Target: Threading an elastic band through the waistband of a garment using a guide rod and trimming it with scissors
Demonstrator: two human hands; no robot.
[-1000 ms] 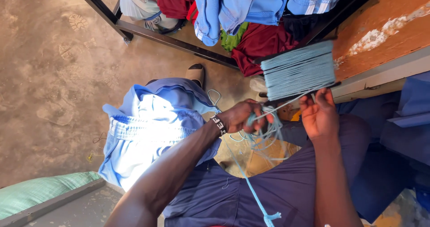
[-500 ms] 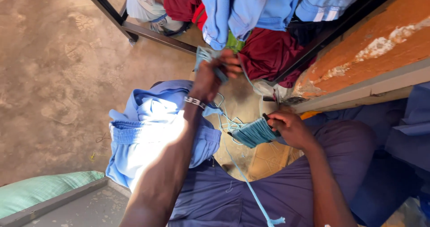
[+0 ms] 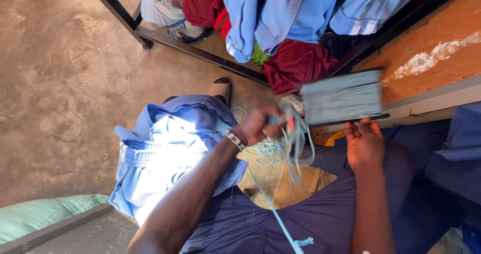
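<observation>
Our left hand (image 3: 260,125) sits near the centre with its fingers closed on a bunch of pale blue cords (image 3: 295,133), though motion blur hides exactly how they grip. At three o'clock from it, our right hand (image 3: 365,142) lies palm up with fingers together under the grey-blue stack of strips (image 3: 342,102); we cannot tell whether it grips. A light blue garment (image 3: 160,153) lies at nine o'clock, one cord running off the bottom edge.
</observation>
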